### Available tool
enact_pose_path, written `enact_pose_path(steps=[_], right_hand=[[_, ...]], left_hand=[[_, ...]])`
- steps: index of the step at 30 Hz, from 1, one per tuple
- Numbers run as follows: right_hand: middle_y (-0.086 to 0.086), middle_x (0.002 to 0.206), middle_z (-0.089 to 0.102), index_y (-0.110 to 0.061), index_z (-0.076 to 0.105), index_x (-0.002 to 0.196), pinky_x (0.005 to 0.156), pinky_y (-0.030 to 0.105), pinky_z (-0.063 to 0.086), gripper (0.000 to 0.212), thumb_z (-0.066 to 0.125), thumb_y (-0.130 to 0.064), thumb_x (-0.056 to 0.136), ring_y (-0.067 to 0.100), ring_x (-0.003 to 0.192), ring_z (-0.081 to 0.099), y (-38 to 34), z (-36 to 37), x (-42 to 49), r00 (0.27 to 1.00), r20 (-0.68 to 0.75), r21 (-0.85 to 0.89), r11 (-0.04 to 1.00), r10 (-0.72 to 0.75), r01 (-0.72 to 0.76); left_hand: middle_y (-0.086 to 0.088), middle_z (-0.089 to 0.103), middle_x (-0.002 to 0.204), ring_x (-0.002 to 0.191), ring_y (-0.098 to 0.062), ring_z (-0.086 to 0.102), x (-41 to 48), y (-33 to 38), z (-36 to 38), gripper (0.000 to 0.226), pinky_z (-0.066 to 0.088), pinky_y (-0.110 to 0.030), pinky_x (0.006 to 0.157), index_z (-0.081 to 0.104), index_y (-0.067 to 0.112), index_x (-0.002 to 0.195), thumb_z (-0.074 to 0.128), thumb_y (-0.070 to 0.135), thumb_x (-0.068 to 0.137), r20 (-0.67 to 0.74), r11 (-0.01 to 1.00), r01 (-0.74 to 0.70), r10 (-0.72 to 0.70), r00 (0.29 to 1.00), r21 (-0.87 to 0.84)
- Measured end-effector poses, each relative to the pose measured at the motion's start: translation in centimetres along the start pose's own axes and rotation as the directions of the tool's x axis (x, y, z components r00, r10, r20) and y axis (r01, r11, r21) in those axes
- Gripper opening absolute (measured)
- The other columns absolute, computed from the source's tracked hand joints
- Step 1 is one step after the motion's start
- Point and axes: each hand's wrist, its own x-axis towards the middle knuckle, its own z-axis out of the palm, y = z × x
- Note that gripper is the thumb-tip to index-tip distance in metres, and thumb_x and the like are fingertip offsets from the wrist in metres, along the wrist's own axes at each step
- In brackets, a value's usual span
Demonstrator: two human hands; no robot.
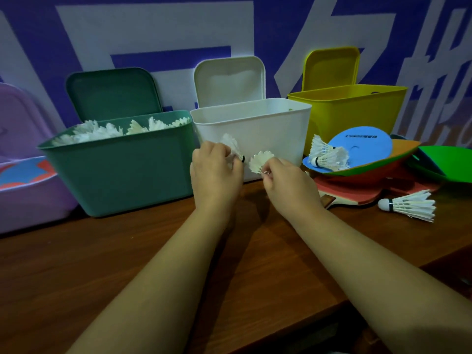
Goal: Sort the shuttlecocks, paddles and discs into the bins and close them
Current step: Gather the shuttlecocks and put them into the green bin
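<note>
White feathers show in both our hands. The left hand [215,172] has its fingers [222,152] curled round one shuttlecock [231,144] near the cork. The right hand [288,182] pinches a second shuttlecock [259,162] by its base. Both birds hang just in front of the white bin [268,129], above the bench [127,251].

We judge they belong in the green bin [122,175] to our left. We should keep our grip on the corks, not the feathers. We should let go low over the heap, since a drop from higher up could bounce them out.

That green bin is heaped with shuttlecocks to its rim, so its raised lid may need the pile settled first. What the white bin and the yellow bin [352,116] hold we cannot tell; both stand with lids up. Two more shuttlecocks [329,155] lie on a blue disc [362,141] stacked over the paddles [357,192]. Another shuttlecock [411,205] lies on the bench nearby.
</note>
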Motion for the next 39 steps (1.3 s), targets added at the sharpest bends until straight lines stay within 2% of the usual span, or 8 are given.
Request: enact_pose_path(steps=[7, 14, 20, 26, 28, 32, 35, 39], right_hand=[[-0.013, 0.096, 0.06, -0.029, 0.062, 0.108, 0.07, 0.039, 0.055, 0.007, 0.062, -0.034, 0.102, 0.011, 0.082, 0.058, -4.3, -0.8, 0.9, 0.986, 0.016, 0.253, 0.955, -0.166, 0.157], [-0.015, 0.091, 0.062, -0.027, 0.067, 0.108, 0.064, 0.016, 0.045, 0.007, 0.067, -0.027, 0.102, 0.004, 0.073, 0.057, -11.8, -1.2, 4.1, 0.981, -0.13, 0.513, 0.837, -0.141, 0.189], [-0.02, 0.082, 0.059, -0.032, 0.065, 0.103, 0.06, 0.009, 0.042, 0.005, 0.068, -0.029, 0.101, 0.002, 0.073, 0.057, -14.4, 0.9, 5.8, 0.987, -0.13, 0.567, 0.81, -0.092, 0.15], [-0.014, 0.088, 0.067, -0.027, 0.068, 0.105, 0.066, 0.012, 0.046, 0.003, 0.067, -0.027, 0.101, 0.003, 0.081, 0.062, -15.3, 1.6, 9.2, 0.98, -0.2, 0.647, 0.751, -0.001, 0.133], [-0.012, 0.088, 0.068, -0.026, 0.068, 0.105, 0.067, 0.01, 0.046, 0.004, 0.067, -0.027, 0.102, 0.003, 0.083, 0.063, -15.9, 1.5, 10.6, 0.973, -0.229, 0.669, 0.73, 0.022, 0.141], [-0.009, 0.088, 0.069, -0.022, 0.068, 0.106, 0.068, 0.013, 0.048, 0.006, 0.065, -0.024, 0.102, 0.006, 0.081, 0.064, -17.7, 1.4, 13.5, 0.954, -0.299, 0.674, 0.715, 0.034, 0.186], [-0.007, 0.09, 0.071, -0.021, 0.071, 0.107, 0.077, 0.029, 0.054, 0.012, 0.062, -0.027, 0.103, 0.015, 0.085, 0.066, -18.7, 2.6, 15.9, 0.957, -0.29, 0.612, 0.767, -0.006, 0.19], [0.001, 0.118, 0.066, -0.038, 0.069, 0.127, 0.098, 0.04, 0.047, 0.029, 0.052, -0.038, 0.104, 0.035, 0.114, 0.053, -19.0, 5.1, 17.5, 0.998, -0.014, 0.159, 0.985, -0.058, 0.059]], left_hand=[[0.0, 0.055, 0.1, 0.097, -0.024, 0.051, 4.0, -4.2, -7.0, 0.011, 0.044, -0.036, 0.083, 0.064, 0.015, 0.093, 0.07, 0.024, 0.092, -0.062, 0.97, -0.243, 0.241, 0.968, -0.021], [0.002, 0.055, 0.108, 0.101, -0.026, 0.06, 10.1, -9.7, -14.8, 0.016, 0.051, -0.036, 0.088, 0.07, 0.016, 0.104, 0.074, 0.017, 0.089, -0.217, 0.996, -0.091, 0.092, 0.972, 0.013], [0.003, 0.068, 0.126, 0.109, -0.02, 0.066, 13.4, -12.7, -15.8, 0.044, 0.057, -0.038, 0.093, 0.07, 0.022, 0.128, 0.063, 0.013, 0.086, 0.047, 0.936, 0.339, -0.336, 0.941, -0.092], [0.008, 0.064, 0.113, 0.08, -0.016, 0.063, 13.1, -14.8, -14.8, 0.033, 0.048, -0.029, 0.071, 0.077, 0.031, 0.107, 0.053, 0.013, 0.093, 0.048, 0.963, 0.268, -0.267, 0.962, -0.018], [0.004, 0.06, 0.115, 0.091, -0.017, 0.059, 13.2, -15.4, -14.6, 0.032, 0.043, -0.029, 0.079, 0.079, 0.029, 0.104, 0.052, 0.013, 0.095, 0.04, 0.976, 0.216, -0.217, 0.975, 0.044], [0.0, 0.055, 0.118, 0.103, -0.019, 0.052, 13.9, -16.1, -15.0, 0.031, 0.04, -0.031, 0.09, 0.078, 0.025, 0.109, 0.049, 0.022, 0.099, 0.108, 0.976, 0.175, -0.189, 0.976, 0.125], [-0.009, 0.056, 0.118, 0.114, -0.033, 0.053, 14.1, -16.5, -15.0, 0.034, 0.046, -0.042, 0.101, 0.076, 0.027, 0.11, 0.046, 0.036, 0.1, 0.154, 0.968, 0.187, -0.213, 0.965, 0.165], [-0.003, 0.063, 0.085, 0.093, -0.028, 0.057, 13.8, -16.3, -15.0, 0.044, 0.043, -0.04, 0.081, 0.067, 0.025, 0.082, 0.045, 0.058, 0.103, 0.182, 0.966, 0.104, -0.149, 0.972, 0.236]])
